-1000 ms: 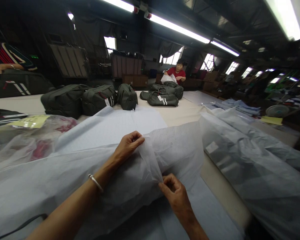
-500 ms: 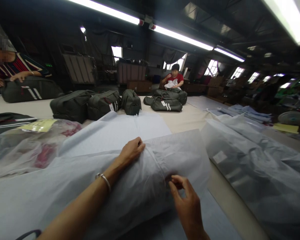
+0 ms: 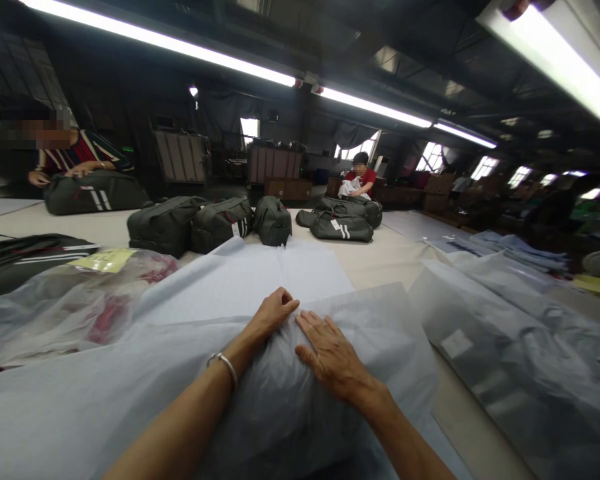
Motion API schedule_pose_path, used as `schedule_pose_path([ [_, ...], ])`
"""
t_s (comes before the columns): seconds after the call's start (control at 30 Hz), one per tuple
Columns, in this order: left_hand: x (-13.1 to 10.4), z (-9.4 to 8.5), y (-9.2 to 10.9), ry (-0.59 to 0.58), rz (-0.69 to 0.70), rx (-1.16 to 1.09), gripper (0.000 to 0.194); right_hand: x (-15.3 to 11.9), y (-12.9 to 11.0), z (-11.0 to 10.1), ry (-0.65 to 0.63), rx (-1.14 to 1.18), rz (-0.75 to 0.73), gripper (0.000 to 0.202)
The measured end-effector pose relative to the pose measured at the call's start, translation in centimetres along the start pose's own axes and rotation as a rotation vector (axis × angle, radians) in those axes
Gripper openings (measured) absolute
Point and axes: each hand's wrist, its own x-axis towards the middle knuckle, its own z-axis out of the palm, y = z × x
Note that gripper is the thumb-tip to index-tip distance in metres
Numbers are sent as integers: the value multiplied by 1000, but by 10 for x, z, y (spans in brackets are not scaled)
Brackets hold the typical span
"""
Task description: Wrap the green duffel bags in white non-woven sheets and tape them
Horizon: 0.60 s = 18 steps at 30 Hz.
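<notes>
A whitish, see-through plastic bag (image 3: 290, 413) lies in front of me, with a dark bulky shape showing faintly through it. My left hand (image 3: 277, 310), a silver bangle on its wrist, has its fingers closed on the upper fold of the plastic. Just to the right, my right hand (image 3: 333, 353) presses flat on the same wrinkled film, its fingers stretched out and nearly touching the left fingertips. Beyond both hands spreads a pale sheet (image 3: 260, 273).
Dark duffel bags (image 3: 223, 223) with white stripes stand across the table (image 3: 375, 260). A filled plastic bag (image 3: 520, 353) lies on the right, and one with a yellow label (image 3: 105, 260) on the left. One person (image 3: 87, 150) handles a duffel at far left; another (image 3: 363, 177) works behind.
My right hand has moved up and left, from a loose pinch to lying flat beside my left hand. The left keeps its hold on the plastic. The view has tilted slightly upward.
</notes>
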Motion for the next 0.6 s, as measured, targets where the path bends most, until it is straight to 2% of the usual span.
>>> schedule_pose_path([
  [0.1,-32,-9,20,173,219,133,18,-5,3,5,12,13,-1,60],
  [0.13,-45,-10,24,180,311,215,19,-5,4,6,23,17,-5,60],
  [0.2,-69,-4,28,105,438,375,23,-5,6,8,41,37,-17,55],
  [0.3,-86,15,19,-17,420,510,43,1,11,4,32,107,-4,48],
  [0.37,-85,25,10,-21,367,581,56,5,17,-1,21,140,30,47],
  [0.43,-80,28,7,-21,335,628,62,9,30,-6,19,80,108,45],
  [0.6,-78,21,20,-20,296,650,58,2,91,-22,32,-122,405,37],
])
